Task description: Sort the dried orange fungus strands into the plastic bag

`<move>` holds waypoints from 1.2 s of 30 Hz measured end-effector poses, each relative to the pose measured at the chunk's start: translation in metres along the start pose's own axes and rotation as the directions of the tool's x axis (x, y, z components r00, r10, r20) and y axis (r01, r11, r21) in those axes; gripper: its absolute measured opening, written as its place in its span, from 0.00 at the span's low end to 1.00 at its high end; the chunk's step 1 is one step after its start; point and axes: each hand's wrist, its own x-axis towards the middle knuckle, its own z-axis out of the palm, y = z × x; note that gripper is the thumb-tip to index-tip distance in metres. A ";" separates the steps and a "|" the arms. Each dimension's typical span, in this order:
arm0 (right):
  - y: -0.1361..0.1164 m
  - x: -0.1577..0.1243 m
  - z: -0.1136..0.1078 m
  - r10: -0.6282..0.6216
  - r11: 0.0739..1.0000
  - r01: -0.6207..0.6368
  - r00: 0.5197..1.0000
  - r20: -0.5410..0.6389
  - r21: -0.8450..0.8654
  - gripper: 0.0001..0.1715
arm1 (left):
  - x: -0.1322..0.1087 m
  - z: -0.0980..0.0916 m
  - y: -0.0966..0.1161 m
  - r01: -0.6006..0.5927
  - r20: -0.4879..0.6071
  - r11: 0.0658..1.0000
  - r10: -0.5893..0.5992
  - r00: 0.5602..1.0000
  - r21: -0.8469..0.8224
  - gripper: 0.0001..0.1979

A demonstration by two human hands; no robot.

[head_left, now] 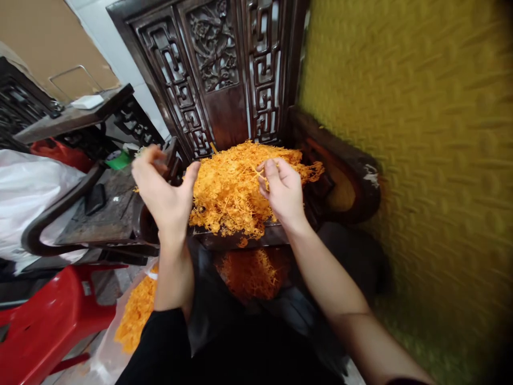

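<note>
A large heap of lacy orange sprigs (228,192) lies on the seat of a dark carved wooden chair (228,120), some hanging over its front edge. My right hand (284,190) is closed in a pinch at the heap's right side, with a thin orange sprig (257,171) between thumb and fingers. To the left of the heap, my left hand (164,187) is raised with thumb and fingers spread, and I see nothing held in it. Its fingertips are smeared by motion.
Beside my left forearm stands a translucent bag (120,315) of orange pieces, near a red plastic stool (48,321). A second wooden chair (100,224) bears a dark phone-like object (95,199). A textured yellow-green surface (420,160) rises close on the right.
</note>
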 end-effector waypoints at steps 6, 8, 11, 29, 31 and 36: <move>-0.004 -0.013 0.007 -0.004 0.980 0.014 0.999 0.051 -0.201 0.21 | -0.027 0.038 0.041 0.132 0.512 0.941 0.049 0.858 -0.310 0.27; -0.002 -0.018 0.010 -0.037 0.962 0.051 0.998 0.057 -0.269 0.21 | -0.027 0.060 0.040 0.241 0.520 0.856 0.038 0.853 -0.457 0.29; 0.004 -0.016 0.014 -0.014 0.975 0.025 0.998 0.055 -0.221 0.21 | -0.031 0.079 0.036 0.327 0.503 0.744 0.015 0.864 -0.583 0.28; 0.037 0.043 -0.053 0.588 0.631 -0.482 0.808 0.030 0.609 0.16 | -0.019 0.065 -0.006 0.158 0.747 0.980 -0.016 0.664 -0.120 0.12; 0.038 0.043 -0.061 0.600 0.613 -0.483 0.799 0.029 0.626 0.12 | -0.027 0.074 -0.008 0.143 0.781 0.984 -0.009 0.624 -0.103 0.16; 0.034 0.013 -0.078 0.570 0.680 -0.516 0.819 0.067 0.520 0.07 | -0.059 0.073 -0.004 -0.132 0.783 0.991 0.108 0.612 -0.033 0.27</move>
